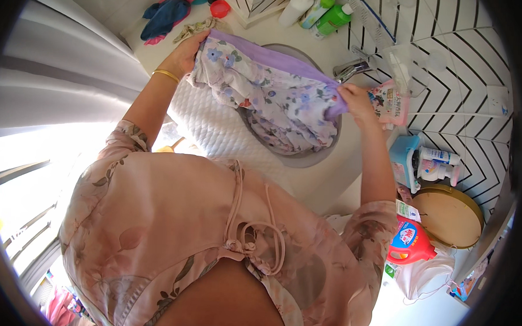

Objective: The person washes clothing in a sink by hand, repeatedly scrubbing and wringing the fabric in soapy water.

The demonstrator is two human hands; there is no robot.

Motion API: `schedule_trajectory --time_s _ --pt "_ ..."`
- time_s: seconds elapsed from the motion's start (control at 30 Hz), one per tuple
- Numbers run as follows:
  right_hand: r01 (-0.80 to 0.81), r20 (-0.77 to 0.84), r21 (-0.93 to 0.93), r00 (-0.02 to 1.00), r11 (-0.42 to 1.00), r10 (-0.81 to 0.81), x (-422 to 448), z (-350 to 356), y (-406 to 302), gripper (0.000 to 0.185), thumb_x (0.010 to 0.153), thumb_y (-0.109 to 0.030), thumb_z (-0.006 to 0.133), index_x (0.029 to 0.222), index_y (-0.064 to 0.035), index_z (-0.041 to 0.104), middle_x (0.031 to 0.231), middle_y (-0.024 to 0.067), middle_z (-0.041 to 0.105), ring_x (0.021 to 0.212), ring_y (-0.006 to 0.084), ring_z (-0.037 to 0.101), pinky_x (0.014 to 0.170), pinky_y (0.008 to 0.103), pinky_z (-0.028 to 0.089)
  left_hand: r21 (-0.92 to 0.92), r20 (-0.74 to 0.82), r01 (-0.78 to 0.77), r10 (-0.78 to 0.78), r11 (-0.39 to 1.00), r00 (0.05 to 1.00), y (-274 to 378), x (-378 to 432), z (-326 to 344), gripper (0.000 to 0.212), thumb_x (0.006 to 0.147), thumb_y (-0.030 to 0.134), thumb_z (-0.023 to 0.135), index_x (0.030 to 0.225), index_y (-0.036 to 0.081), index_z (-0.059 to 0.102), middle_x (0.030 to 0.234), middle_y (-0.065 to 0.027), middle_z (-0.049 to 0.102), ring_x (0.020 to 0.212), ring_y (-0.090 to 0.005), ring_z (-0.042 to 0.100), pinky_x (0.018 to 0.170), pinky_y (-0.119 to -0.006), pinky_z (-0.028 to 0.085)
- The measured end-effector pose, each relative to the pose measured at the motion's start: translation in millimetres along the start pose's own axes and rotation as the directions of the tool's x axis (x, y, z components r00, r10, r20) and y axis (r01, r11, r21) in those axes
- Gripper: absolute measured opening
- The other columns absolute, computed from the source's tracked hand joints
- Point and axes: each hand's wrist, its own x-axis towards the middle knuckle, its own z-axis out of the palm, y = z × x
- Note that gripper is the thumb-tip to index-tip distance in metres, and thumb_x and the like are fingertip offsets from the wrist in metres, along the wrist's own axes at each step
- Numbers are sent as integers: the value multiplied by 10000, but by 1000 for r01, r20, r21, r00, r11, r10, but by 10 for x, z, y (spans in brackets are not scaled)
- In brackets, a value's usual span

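Observation:
A white garment with blue and purple flowers (263, 87) is stretched between my two hands by its lilac band (269, 57). My left hand (189, 52) grips one end of the band at the upper left. The other end is pinched in my right hand (356, 101), near the chrome faucet (352, 70). Below the band, the cloth hangs bunched down into the grey sink basin (302, 161), covering most of it. Whether the cloth is wet I cannot tell.
White quilted fabric (202, 113) lies left of the basin. Dark blue cloth (164, 17) and a red cap (220, 8) sit at the back left. A green bottle (332, 21) stands behind the basin. To the right are a blue container (403, 159) and a red detergent jug (411, 243).

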Motion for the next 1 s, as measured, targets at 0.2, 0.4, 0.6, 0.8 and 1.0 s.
schedule_trajectory --time_s 0.2,0.4,0.6,0.8,1.0 --pt "-9 -207 111 978 994 32 265 862 506 333 828 -300 492 898 25 523 770 157 572 694 242 540 635 338 412 -56 -50 -47 44 997 998 -49 53 -144 344 884 300 410 1021 7 527 1008 -114 580 895 -227 562 810 -339 459" --pt "-60 44 -36 997 998 62 167 1186 187 593 684 -432 628 1000 43 467 935 222 545 883 285 541 796 329 404 4 -32 -106 107 994 994 -112 -55 -62 378 872 325 431 1062 5 493 1031 -112 566 893 -217 561 804 -324 463" --pt "48 251 -450 965 892 75 324 1415 359 549 637 -324 672 1074 -26 523 1073 176 529 982 311 523 830 355 400 792 244 -336 241 510 940 -245 -65 106 646 661 382 684 1111 -9 436 1060 -125 531 946 -260 531 844 -318 417" --pt "-149 188 701 982 697 21 204 619 343 482 803 -270 542 1199 -32 404 1144 117 481 1061 225 463 874 376 385 962 113 -76 129 -261 985 -243 88 335 534 658 254 684 1057 -41 487 966 -113 561 920 -202 528 796 -317 410" --pt "104 -108 991 993 -80 -53 -265 96 393 411 870 -262 436 1217 -47 388 1220 107 441 1126 268 404 948 436 322 556 247 -264 147 788 958 -31 267 509 366 800 141 568 1129 27 457 1050 -78 538 919 -161 538 807 -283 440"
